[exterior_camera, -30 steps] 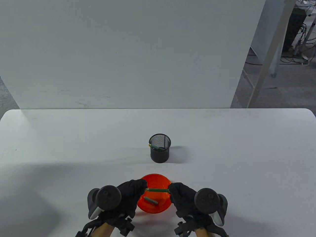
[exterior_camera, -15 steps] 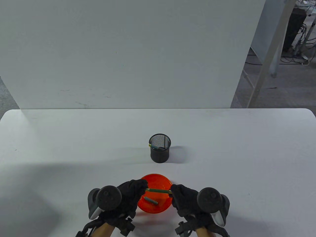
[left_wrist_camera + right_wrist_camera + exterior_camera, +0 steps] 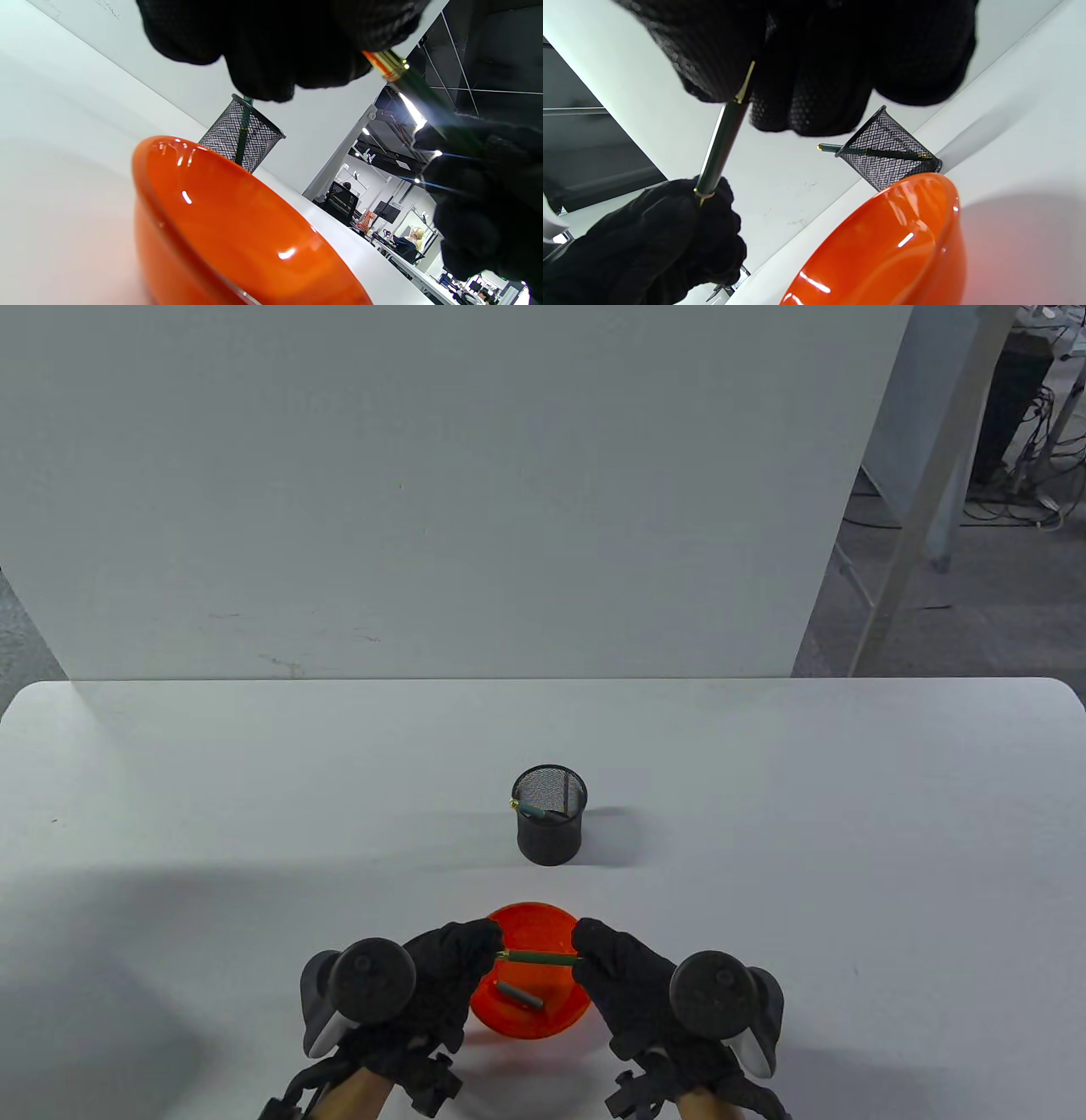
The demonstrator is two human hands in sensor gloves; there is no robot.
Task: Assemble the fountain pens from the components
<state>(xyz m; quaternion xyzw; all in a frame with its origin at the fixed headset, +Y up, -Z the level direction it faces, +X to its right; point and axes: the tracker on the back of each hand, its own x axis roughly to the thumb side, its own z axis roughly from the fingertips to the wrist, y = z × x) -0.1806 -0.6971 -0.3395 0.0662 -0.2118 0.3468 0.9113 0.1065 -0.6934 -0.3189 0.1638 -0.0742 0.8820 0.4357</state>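
Observation:
Both hands hold a dark green fountain pen body (image 3: 540, 957) level above the orange bowl (image 3: 543, 921). My left hand (image 3: 462, 954) pinches its left end, where a gold ring shows in the left wrist view (image 3: 388, 67). My right hand (image 3: 598, 954) grips its right end; the pen runs between the two gloves in the right wrist view (image 3: 721, 142). A grey pen part (image 3: 519, 995) lies in the bowl. A black mesh pen cup (image 3: 550, 814) behind the bowl holds a finished green pen (image 3: 533, 811).
The white table (image 3: 254, 814) stretches wide on both sides. A white board (image 3: 424, 492) stands along its far edge. The mesh cup is about a hand's length beyond the bowl.
My right hand has slid a little left along the pen toward the left hand. The left hand and the bowl have stayed put.

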